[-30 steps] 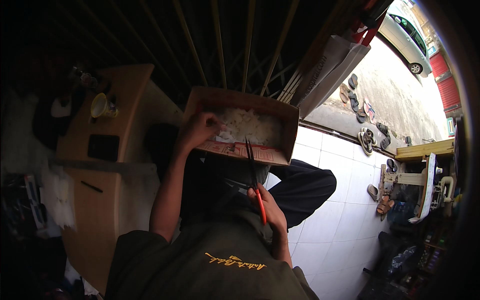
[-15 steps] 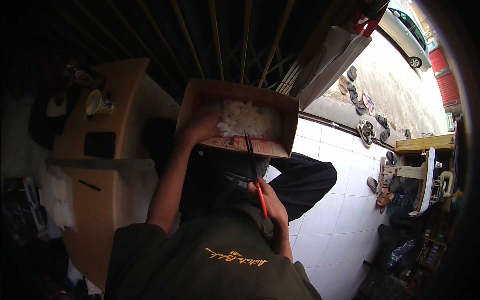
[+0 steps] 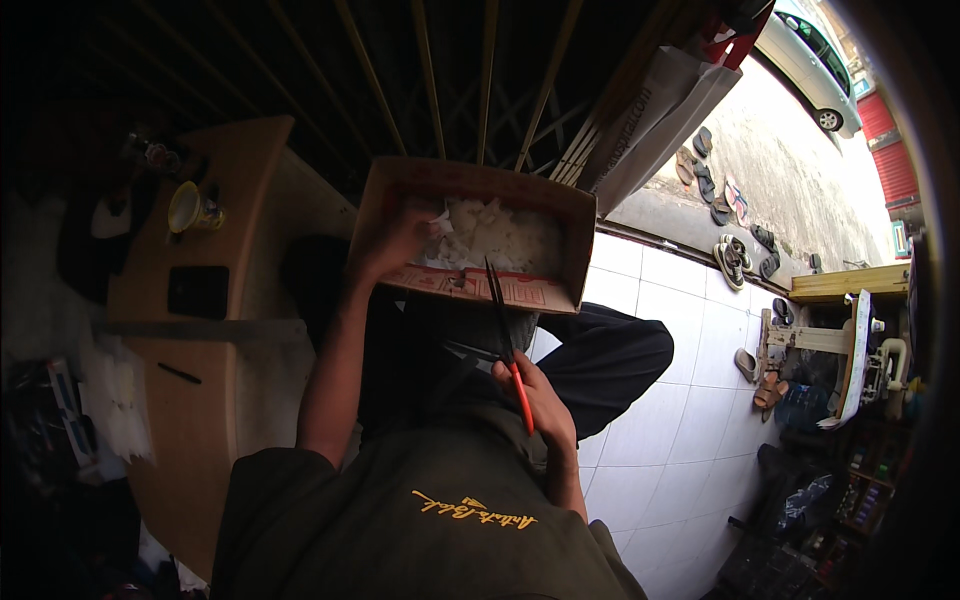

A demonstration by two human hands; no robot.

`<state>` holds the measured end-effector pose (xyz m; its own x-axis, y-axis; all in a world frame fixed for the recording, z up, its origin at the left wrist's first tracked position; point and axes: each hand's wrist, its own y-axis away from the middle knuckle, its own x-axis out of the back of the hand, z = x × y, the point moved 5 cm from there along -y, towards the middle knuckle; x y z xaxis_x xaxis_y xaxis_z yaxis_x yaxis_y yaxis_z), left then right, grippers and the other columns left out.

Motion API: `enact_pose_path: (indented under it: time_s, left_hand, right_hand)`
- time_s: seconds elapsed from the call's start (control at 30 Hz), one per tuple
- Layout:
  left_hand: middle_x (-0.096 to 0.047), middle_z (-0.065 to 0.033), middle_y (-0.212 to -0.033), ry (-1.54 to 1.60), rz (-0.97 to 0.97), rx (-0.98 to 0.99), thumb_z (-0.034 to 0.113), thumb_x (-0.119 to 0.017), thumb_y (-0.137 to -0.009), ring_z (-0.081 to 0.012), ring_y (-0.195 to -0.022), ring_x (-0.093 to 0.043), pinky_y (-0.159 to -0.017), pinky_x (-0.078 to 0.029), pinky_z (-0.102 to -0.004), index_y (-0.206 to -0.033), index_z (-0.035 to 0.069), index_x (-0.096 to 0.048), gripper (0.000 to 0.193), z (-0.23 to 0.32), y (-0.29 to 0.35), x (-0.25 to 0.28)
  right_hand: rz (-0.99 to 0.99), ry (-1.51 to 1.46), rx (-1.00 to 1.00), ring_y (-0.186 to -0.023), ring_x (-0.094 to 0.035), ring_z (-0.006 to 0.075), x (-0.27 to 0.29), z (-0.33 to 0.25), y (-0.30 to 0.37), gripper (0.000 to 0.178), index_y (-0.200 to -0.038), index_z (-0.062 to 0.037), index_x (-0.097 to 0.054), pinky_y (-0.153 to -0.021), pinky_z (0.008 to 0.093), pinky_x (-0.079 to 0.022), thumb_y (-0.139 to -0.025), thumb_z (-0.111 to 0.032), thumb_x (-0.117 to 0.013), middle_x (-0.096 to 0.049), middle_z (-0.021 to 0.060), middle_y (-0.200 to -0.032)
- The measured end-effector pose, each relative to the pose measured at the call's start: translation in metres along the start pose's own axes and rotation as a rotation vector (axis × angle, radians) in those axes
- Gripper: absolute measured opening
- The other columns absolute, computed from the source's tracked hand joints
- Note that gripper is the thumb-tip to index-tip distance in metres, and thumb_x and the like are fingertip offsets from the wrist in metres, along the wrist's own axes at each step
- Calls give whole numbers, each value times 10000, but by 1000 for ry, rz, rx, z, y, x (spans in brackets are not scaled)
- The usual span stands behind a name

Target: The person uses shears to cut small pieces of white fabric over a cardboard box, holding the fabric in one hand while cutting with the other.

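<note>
Right hand: the right hand [image 3: 535, 405] sits nearest, low over the lap, fingers clamped on the red handles of the scissors [image 3: 505, 340].
Scissors: the dark blades point away from the body, long axis running near to far, tips reaching over the near rim of the box [image 3: 470, 285]; whether the blades are parted I cannot tell.
Left hand: the left hand [image 3: 395, 240] is farther out, at the box's left end, fingers curled over its edge and touching the white scraps [image 3: 490, 235].
Box: a brown cardboard box, tilted toward the person, long axis lying left to right across the knees; the white scraps lie heaped inside.
Key relation: the scraps lie just beyond the blade tips, straight ahead; the left hand is the nearer one to them.
Room: white tiled floor [image 3: 650, 420] lies to the right; a wooden counter [image 3: 235, 180] with a yellow cup [image 3: 195, 208] stands to the left, well apart from the hands.
</note>
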<state>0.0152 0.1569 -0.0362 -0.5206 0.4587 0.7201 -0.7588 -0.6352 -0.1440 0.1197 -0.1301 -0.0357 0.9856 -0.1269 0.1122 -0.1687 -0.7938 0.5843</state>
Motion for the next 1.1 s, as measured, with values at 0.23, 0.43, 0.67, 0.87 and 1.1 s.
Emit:
enact_pose_path:
  time_s: [0.23,0.43,0.67,0.87,1.1]
  left_hand:
    - [-698,-61,-852,349,-118,387,32,-671,-869,-147,-762,-682,-705,-542,-281,-1065,14,-688,197,-4,-4,12]
    - [-719,-61,-863,394,-121,492,14,-664,-860,-127,-749,-687,-686,-538,-271,-1082,18,-698,224,-29,6,4]
    - [-708,-84,-1005,206,-58,324,-5,-677,-840,-138,-850,-694,-757,-540,-278,-1038,8,-685,198,-25,12,0]
    - [-705,-71,-982,514,49,495,21,-689,-849,-166,-852,-696,-757,-546,-299,-1033,29,-682,184,-20,12,13]
    - [-703,-123,-996,62,134,185,59,-664,-888,-221,-960,-687,-827,-523,-338,-1067,13,-661,185,1,4,21]
  right_hand:
    - [10,-7,8,-810,-501,200,1,-5,1,642,-1027,27,-528,-774,328,-434,-918,-604,-578,-551,119,-844]
    - [-5,0,-16,-809,-501,197,0,-1,-1,656,-1027,25,-531,-773,330,-433,-914,-621,-570,-545,115,-834]
    - [8,-23,3,-808,-502,200,-1,4,-2,654,-1027,23,-528,-777,330,-433,-915,-619,-570,-547,119,-838]
    - [3,-22,-9,-809,-498,196,-2,0,-1,624,-1031,18,-524,-779,330,-433,-923,-594,-579,-547,113,-843]
    - [-23,-24,6,-793,-415,153,-2,1,-1,602,-1092,28,-522,-751,309,-403,-958,-558,-553,-471,52,-843]
